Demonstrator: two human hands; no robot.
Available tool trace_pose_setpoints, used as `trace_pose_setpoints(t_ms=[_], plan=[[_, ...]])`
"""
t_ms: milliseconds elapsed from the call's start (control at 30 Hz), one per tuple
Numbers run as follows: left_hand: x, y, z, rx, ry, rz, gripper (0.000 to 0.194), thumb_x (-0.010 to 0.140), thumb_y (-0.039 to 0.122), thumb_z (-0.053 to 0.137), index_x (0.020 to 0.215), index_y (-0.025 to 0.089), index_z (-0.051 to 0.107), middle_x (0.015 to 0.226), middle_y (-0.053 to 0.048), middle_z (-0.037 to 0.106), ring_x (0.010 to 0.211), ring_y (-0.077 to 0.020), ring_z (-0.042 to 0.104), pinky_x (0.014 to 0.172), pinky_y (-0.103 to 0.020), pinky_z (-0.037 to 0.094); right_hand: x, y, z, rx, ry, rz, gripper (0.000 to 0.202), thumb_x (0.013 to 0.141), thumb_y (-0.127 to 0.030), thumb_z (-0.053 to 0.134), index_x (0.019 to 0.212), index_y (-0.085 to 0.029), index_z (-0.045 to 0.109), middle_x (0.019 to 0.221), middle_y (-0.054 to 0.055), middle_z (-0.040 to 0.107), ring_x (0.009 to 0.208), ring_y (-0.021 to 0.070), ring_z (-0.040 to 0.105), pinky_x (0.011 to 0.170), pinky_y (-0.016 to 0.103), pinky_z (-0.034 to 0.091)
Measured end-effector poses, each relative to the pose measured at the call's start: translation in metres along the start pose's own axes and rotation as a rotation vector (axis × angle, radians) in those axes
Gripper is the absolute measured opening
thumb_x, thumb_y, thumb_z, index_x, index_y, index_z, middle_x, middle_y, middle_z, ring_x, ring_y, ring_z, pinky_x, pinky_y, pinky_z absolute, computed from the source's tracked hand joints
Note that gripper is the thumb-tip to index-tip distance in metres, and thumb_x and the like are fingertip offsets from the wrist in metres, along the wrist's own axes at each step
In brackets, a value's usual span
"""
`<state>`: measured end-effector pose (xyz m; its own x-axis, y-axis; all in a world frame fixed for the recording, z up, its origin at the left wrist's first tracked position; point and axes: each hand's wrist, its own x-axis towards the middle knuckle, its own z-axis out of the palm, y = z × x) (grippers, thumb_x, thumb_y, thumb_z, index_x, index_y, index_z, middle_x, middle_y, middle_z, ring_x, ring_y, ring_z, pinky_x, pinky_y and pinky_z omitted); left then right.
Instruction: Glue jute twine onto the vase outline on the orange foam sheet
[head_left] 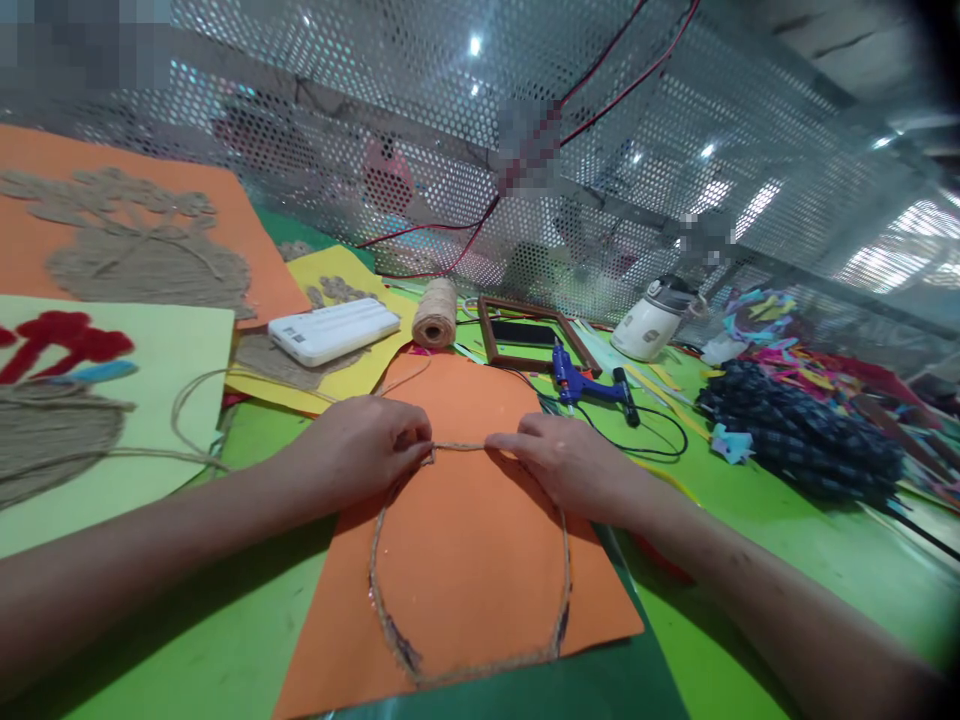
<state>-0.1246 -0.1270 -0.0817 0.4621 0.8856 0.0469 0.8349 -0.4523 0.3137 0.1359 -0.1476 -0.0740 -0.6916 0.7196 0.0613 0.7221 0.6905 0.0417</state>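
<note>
We're working on the green table (750,540) w/ an orange sheet (465,560) lying mid-front. A twine loop (390,610) is sitting on it. Our left hand (360,445) & right hand (562,460) are pinching its top strand, fingers closed. Glue gun (581,383) is lying just beyond.

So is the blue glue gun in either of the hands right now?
No, the blue glue gun lies on the green table, while both hands press twine on orange paper.
</note>
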Motion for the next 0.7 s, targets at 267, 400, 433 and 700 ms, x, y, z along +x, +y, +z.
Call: trace_pose_setpoints(t_ms=[267,400,433,700], plan=[[0.0004,0.0023,-0.0035,0.014,-0.001,-0.011,0.024,0.083,0.039,0.053,0.078,0.024,0.071,0.068,0.000,0.070,0.060,-0.0154,0.057,0.055,-0.026,0.031,-0.0006,-0.0032,-0.0001,-0.078,-0.032,-0.006,0.036,0.101,-0.018,0.042,0.130,-0.024,0.062,0.082,0.004,0.053,0.068,0.0146,0.038,0.057,0.030,0.018],[-0.0005,0.0002,-0.0023,0.014,0.004,0.015,0.023,0.084,0.038,0.053,0.078,0.023,0.071,0.069,-0.001,0.070,0.059,-0.0156,0.057,0.054,-0.026,0.030,-0.0008,-0.0020,0.0019,-0.089,-0.034,-0.003,0.036,0.101,-0.020,0.042,0.131,-0.026,0.061,0.082,0.004,0.051,0.067,0.0143,0.038,0.056,0.030,0.017],[-0.0009,-0.0002,-0.0018,0.015,0.008,0.020,0.023,0.084,0.037,0.053,0.078,0.023,0.070,0.069,-0.001,0.070,0.059,-0.0157,0.057,0.054,-0.027,0.031,-0.0006,-0.0019,0.0022,-0.091,-0.035,-0.004,0.036,0.100,-0.020,0.042,0.131,-0.026,0.061,0.082,0.004,0.051,0.067,0.0142,0.038,0.056,0.030,0.017],[-0.0014,-0.0017,0.0006,-0.009,0.028,0.049,0.020,0.084,0.034,0.054,0.080,0.023,0.070,0.074,-0.002,0.072,0.065,-0.0169,0.060,0.057,-0.026,0.034,0.0015,-0.0086,-0.0063,-0.049,-0.093,0.027,0.037,0.097,-0.012,0.044,0.130,-0.021,0.057,0.087,0.005,0.055,0.071,0.0149,0.044,0.059,0.028,0.022]])
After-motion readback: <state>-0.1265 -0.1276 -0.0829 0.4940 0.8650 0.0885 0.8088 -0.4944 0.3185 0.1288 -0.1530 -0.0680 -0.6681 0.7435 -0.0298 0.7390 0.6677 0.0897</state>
